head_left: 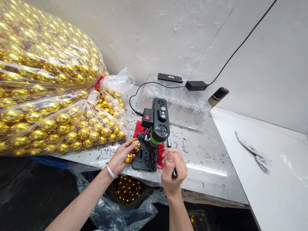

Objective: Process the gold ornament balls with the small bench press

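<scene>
A small black bench drill press (159,121) stands on the metal-topped table, with a red switch on its side. My left hand (119,158) is closed on shiny gold balls (129,158) at the left edge of the press's black base plate (144,163). Two of the balls show between the fingers. My right hand (174,168) is wrapped round the black-ended lever handle (174,174) on the right of the press. The drill's tip is hidden under the head.
A huge clear bag of gold balls (27,112) fills the left side. Below the table edge lies an open plastic bag (115,218) with more balls. Behind the press are a clear plastic tray (173,103), a power adapter (196,85) and a can (218,96). Dark shavings litter the metal.
</scene>
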The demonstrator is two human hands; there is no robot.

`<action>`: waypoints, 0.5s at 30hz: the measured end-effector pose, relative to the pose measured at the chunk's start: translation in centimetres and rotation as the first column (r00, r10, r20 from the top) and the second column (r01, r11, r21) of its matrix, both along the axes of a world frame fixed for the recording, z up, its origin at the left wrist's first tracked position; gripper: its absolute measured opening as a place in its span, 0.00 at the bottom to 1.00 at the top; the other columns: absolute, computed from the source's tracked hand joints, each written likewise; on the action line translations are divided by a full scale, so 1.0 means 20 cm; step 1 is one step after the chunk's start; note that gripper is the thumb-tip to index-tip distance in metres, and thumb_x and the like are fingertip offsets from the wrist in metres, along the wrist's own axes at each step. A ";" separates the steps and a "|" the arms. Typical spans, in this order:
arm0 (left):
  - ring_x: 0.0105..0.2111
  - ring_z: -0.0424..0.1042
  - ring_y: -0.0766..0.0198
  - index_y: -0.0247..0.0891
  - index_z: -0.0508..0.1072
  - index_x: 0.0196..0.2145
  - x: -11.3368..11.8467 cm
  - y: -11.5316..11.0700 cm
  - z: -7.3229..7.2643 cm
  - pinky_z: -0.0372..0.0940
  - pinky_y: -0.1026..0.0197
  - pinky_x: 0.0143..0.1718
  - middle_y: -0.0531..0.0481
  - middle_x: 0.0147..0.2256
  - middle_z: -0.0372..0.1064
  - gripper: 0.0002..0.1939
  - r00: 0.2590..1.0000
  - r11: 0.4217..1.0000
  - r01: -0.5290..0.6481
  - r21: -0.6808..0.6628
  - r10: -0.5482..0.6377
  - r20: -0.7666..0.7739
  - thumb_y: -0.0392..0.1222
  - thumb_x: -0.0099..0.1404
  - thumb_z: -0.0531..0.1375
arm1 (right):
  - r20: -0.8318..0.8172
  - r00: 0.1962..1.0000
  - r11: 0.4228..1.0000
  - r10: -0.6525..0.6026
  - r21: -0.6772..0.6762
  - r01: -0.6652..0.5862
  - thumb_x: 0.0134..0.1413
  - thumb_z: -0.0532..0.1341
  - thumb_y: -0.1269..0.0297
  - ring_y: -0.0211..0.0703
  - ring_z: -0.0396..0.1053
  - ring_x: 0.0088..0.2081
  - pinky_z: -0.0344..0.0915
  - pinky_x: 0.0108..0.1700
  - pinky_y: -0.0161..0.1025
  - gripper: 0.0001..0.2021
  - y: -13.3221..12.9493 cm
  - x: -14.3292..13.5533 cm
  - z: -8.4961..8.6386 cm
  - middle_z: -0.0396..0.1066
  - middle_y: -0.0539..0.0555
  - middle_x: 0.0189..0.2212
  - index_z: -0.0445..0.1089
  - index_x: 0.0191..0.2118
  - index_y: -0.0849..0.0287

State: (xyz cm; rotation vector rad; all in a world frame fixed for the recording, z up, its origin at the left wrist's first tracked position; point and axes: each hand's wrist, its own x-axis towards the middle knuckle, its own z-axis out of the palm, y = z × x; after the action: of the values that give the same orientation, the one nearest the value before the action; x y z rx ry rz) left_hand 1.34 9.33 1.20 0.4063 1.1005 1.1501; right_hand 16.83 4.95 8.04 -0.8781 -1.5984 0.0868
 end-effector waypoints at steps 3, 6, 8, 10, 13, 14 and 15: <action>0.26 0.70 0.70 0.34 0.76 0.39 0.02 0.00 -0.01 0.62 0.71 0.21 0.49 0.31 0.74 0.22 0.997 0.998 0.026 0.066 -0.021 -0.072 0.39 0.44 0.72 | -0.011 1.000 1.000 -0.009 -0.011 0.009 0.58 0.49 0.78 0.36 0.63 0.29 0.58 0.31 0.36 0.13 0.01 0.00 0.03 0.60 0.49 0.22 0.57 0.24 0.57; 0.29 0.72 0.67 0.35 0.75 0.39 0.06 0.00 -0.03 0.62 0.70 0.22 0.48 0.33 0.75 0.24 0.981 0.989 0.061 0.137 -0.034 -0.190 0.42 0.43 0.72 | -0.027 1.000 1.000 -0.004 -0.021 0.004 0.58 0.49 0.78 0.36 0.62 0.28 0.57 0.30 0.36 0.14 0.01 0.00 0.07 0.59 0.48 0.22 0.56 0.23 0.57; 0.32 0.73 0.64 0.35 0.74 0.40 0.09 0.00 -0.06 0.64 0.68 0.25 0.47 0.36 0.76 0.24 0.959 0.976 0.102 0.190 -0.046 -0.279 0.43 0.44 0.71 | -0.031 1.000 1.000 0.002 -0.031 -0.003 0.59 0.49 0.77 0.36 0.61 0.27 0.57 0.30 0.36 0.14 0.02 0.00 0.08 0.59 0.48 0.22 0.56 0.23 0.57; 0.36 0.74 0.61 0.36 0.73 0.41 0.10 0.00 -0.09 0.68 0.63 0.32 0.46 0.38 0.76 0.24 0.923 0.953 0.153 0.263 -0.042 -0.383 0.43 0.46 0.69 | -0.026 1.000 0.999 0.004 -0.037 -0.005 0.58 0.49 0.77 0.36 0.62 0.27 0.57 0.30 0.36 0.14 0.02 0.00 0.09 0.59 0.49 0.22 0.56 0.23 0.57; 0.42 0.74 0.58 0.37 0.74 0.42 0.11 -0.01 -0.12 0.66 0.56 0.46 0.47 0.40 0.76 0.21 0.835 0.905 0.246 0.346 -0.016 -0.551 0.42 0.50 0.67 | -0.009 1.000 1.000 0.008 -0.029 -0.008 0.58 0.49 0.77 0.37 0.62 0.28 0.58 0.31 0.37 0.13 0.02 0.01 0.09 0.59 0.49 0.21 0.56 0.24 0.57; 0.42 0.74 0.58 0.38 0.74 0.43 0.11 -0.01 -0.13 0.65 0.55 0.48 0.47 0.40 0.76 0.20 0.798 0.895 0.278 0.350 -0.012 -0.602 0.41 0.50 0.66 | -0.005 1.000 1.000 0.008 -0.027 -0.008 0.58 0.49 0.77 0.37 0.62 0.28 0.58 0.31 0.37 0.13 0.02 0.01 0.09 0.59 0.49 0.21 0.57 0.24 0.57; 0.43 0.74 0.57 0.39 0.74 0.43 0.11 -0.02 -0.13 0.65 0.54 0.49 0.47 0.40 0.76 0.20 0.759 0.888 0.308 0.343 -0.012 -0.650 0.41 0.51 0.66 | -0.003 1.000 1.000 0.008 -0.026 -0.008 0.58 0.49 0.77 0.37 0.62 0.28 0.58 0.31 0.37 0.13 0.01 0.01 0.08 0.59 0.49 0.21 0.57 0.24 0.57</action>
State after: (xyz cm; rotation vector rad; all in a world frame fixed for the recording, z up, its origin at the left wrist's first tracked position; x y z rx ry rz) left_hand 3.46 9.01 -1.37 1.3039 1.3452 1.1186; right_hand 17.05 5.23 9.68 -0.8916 -1.6015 0.1146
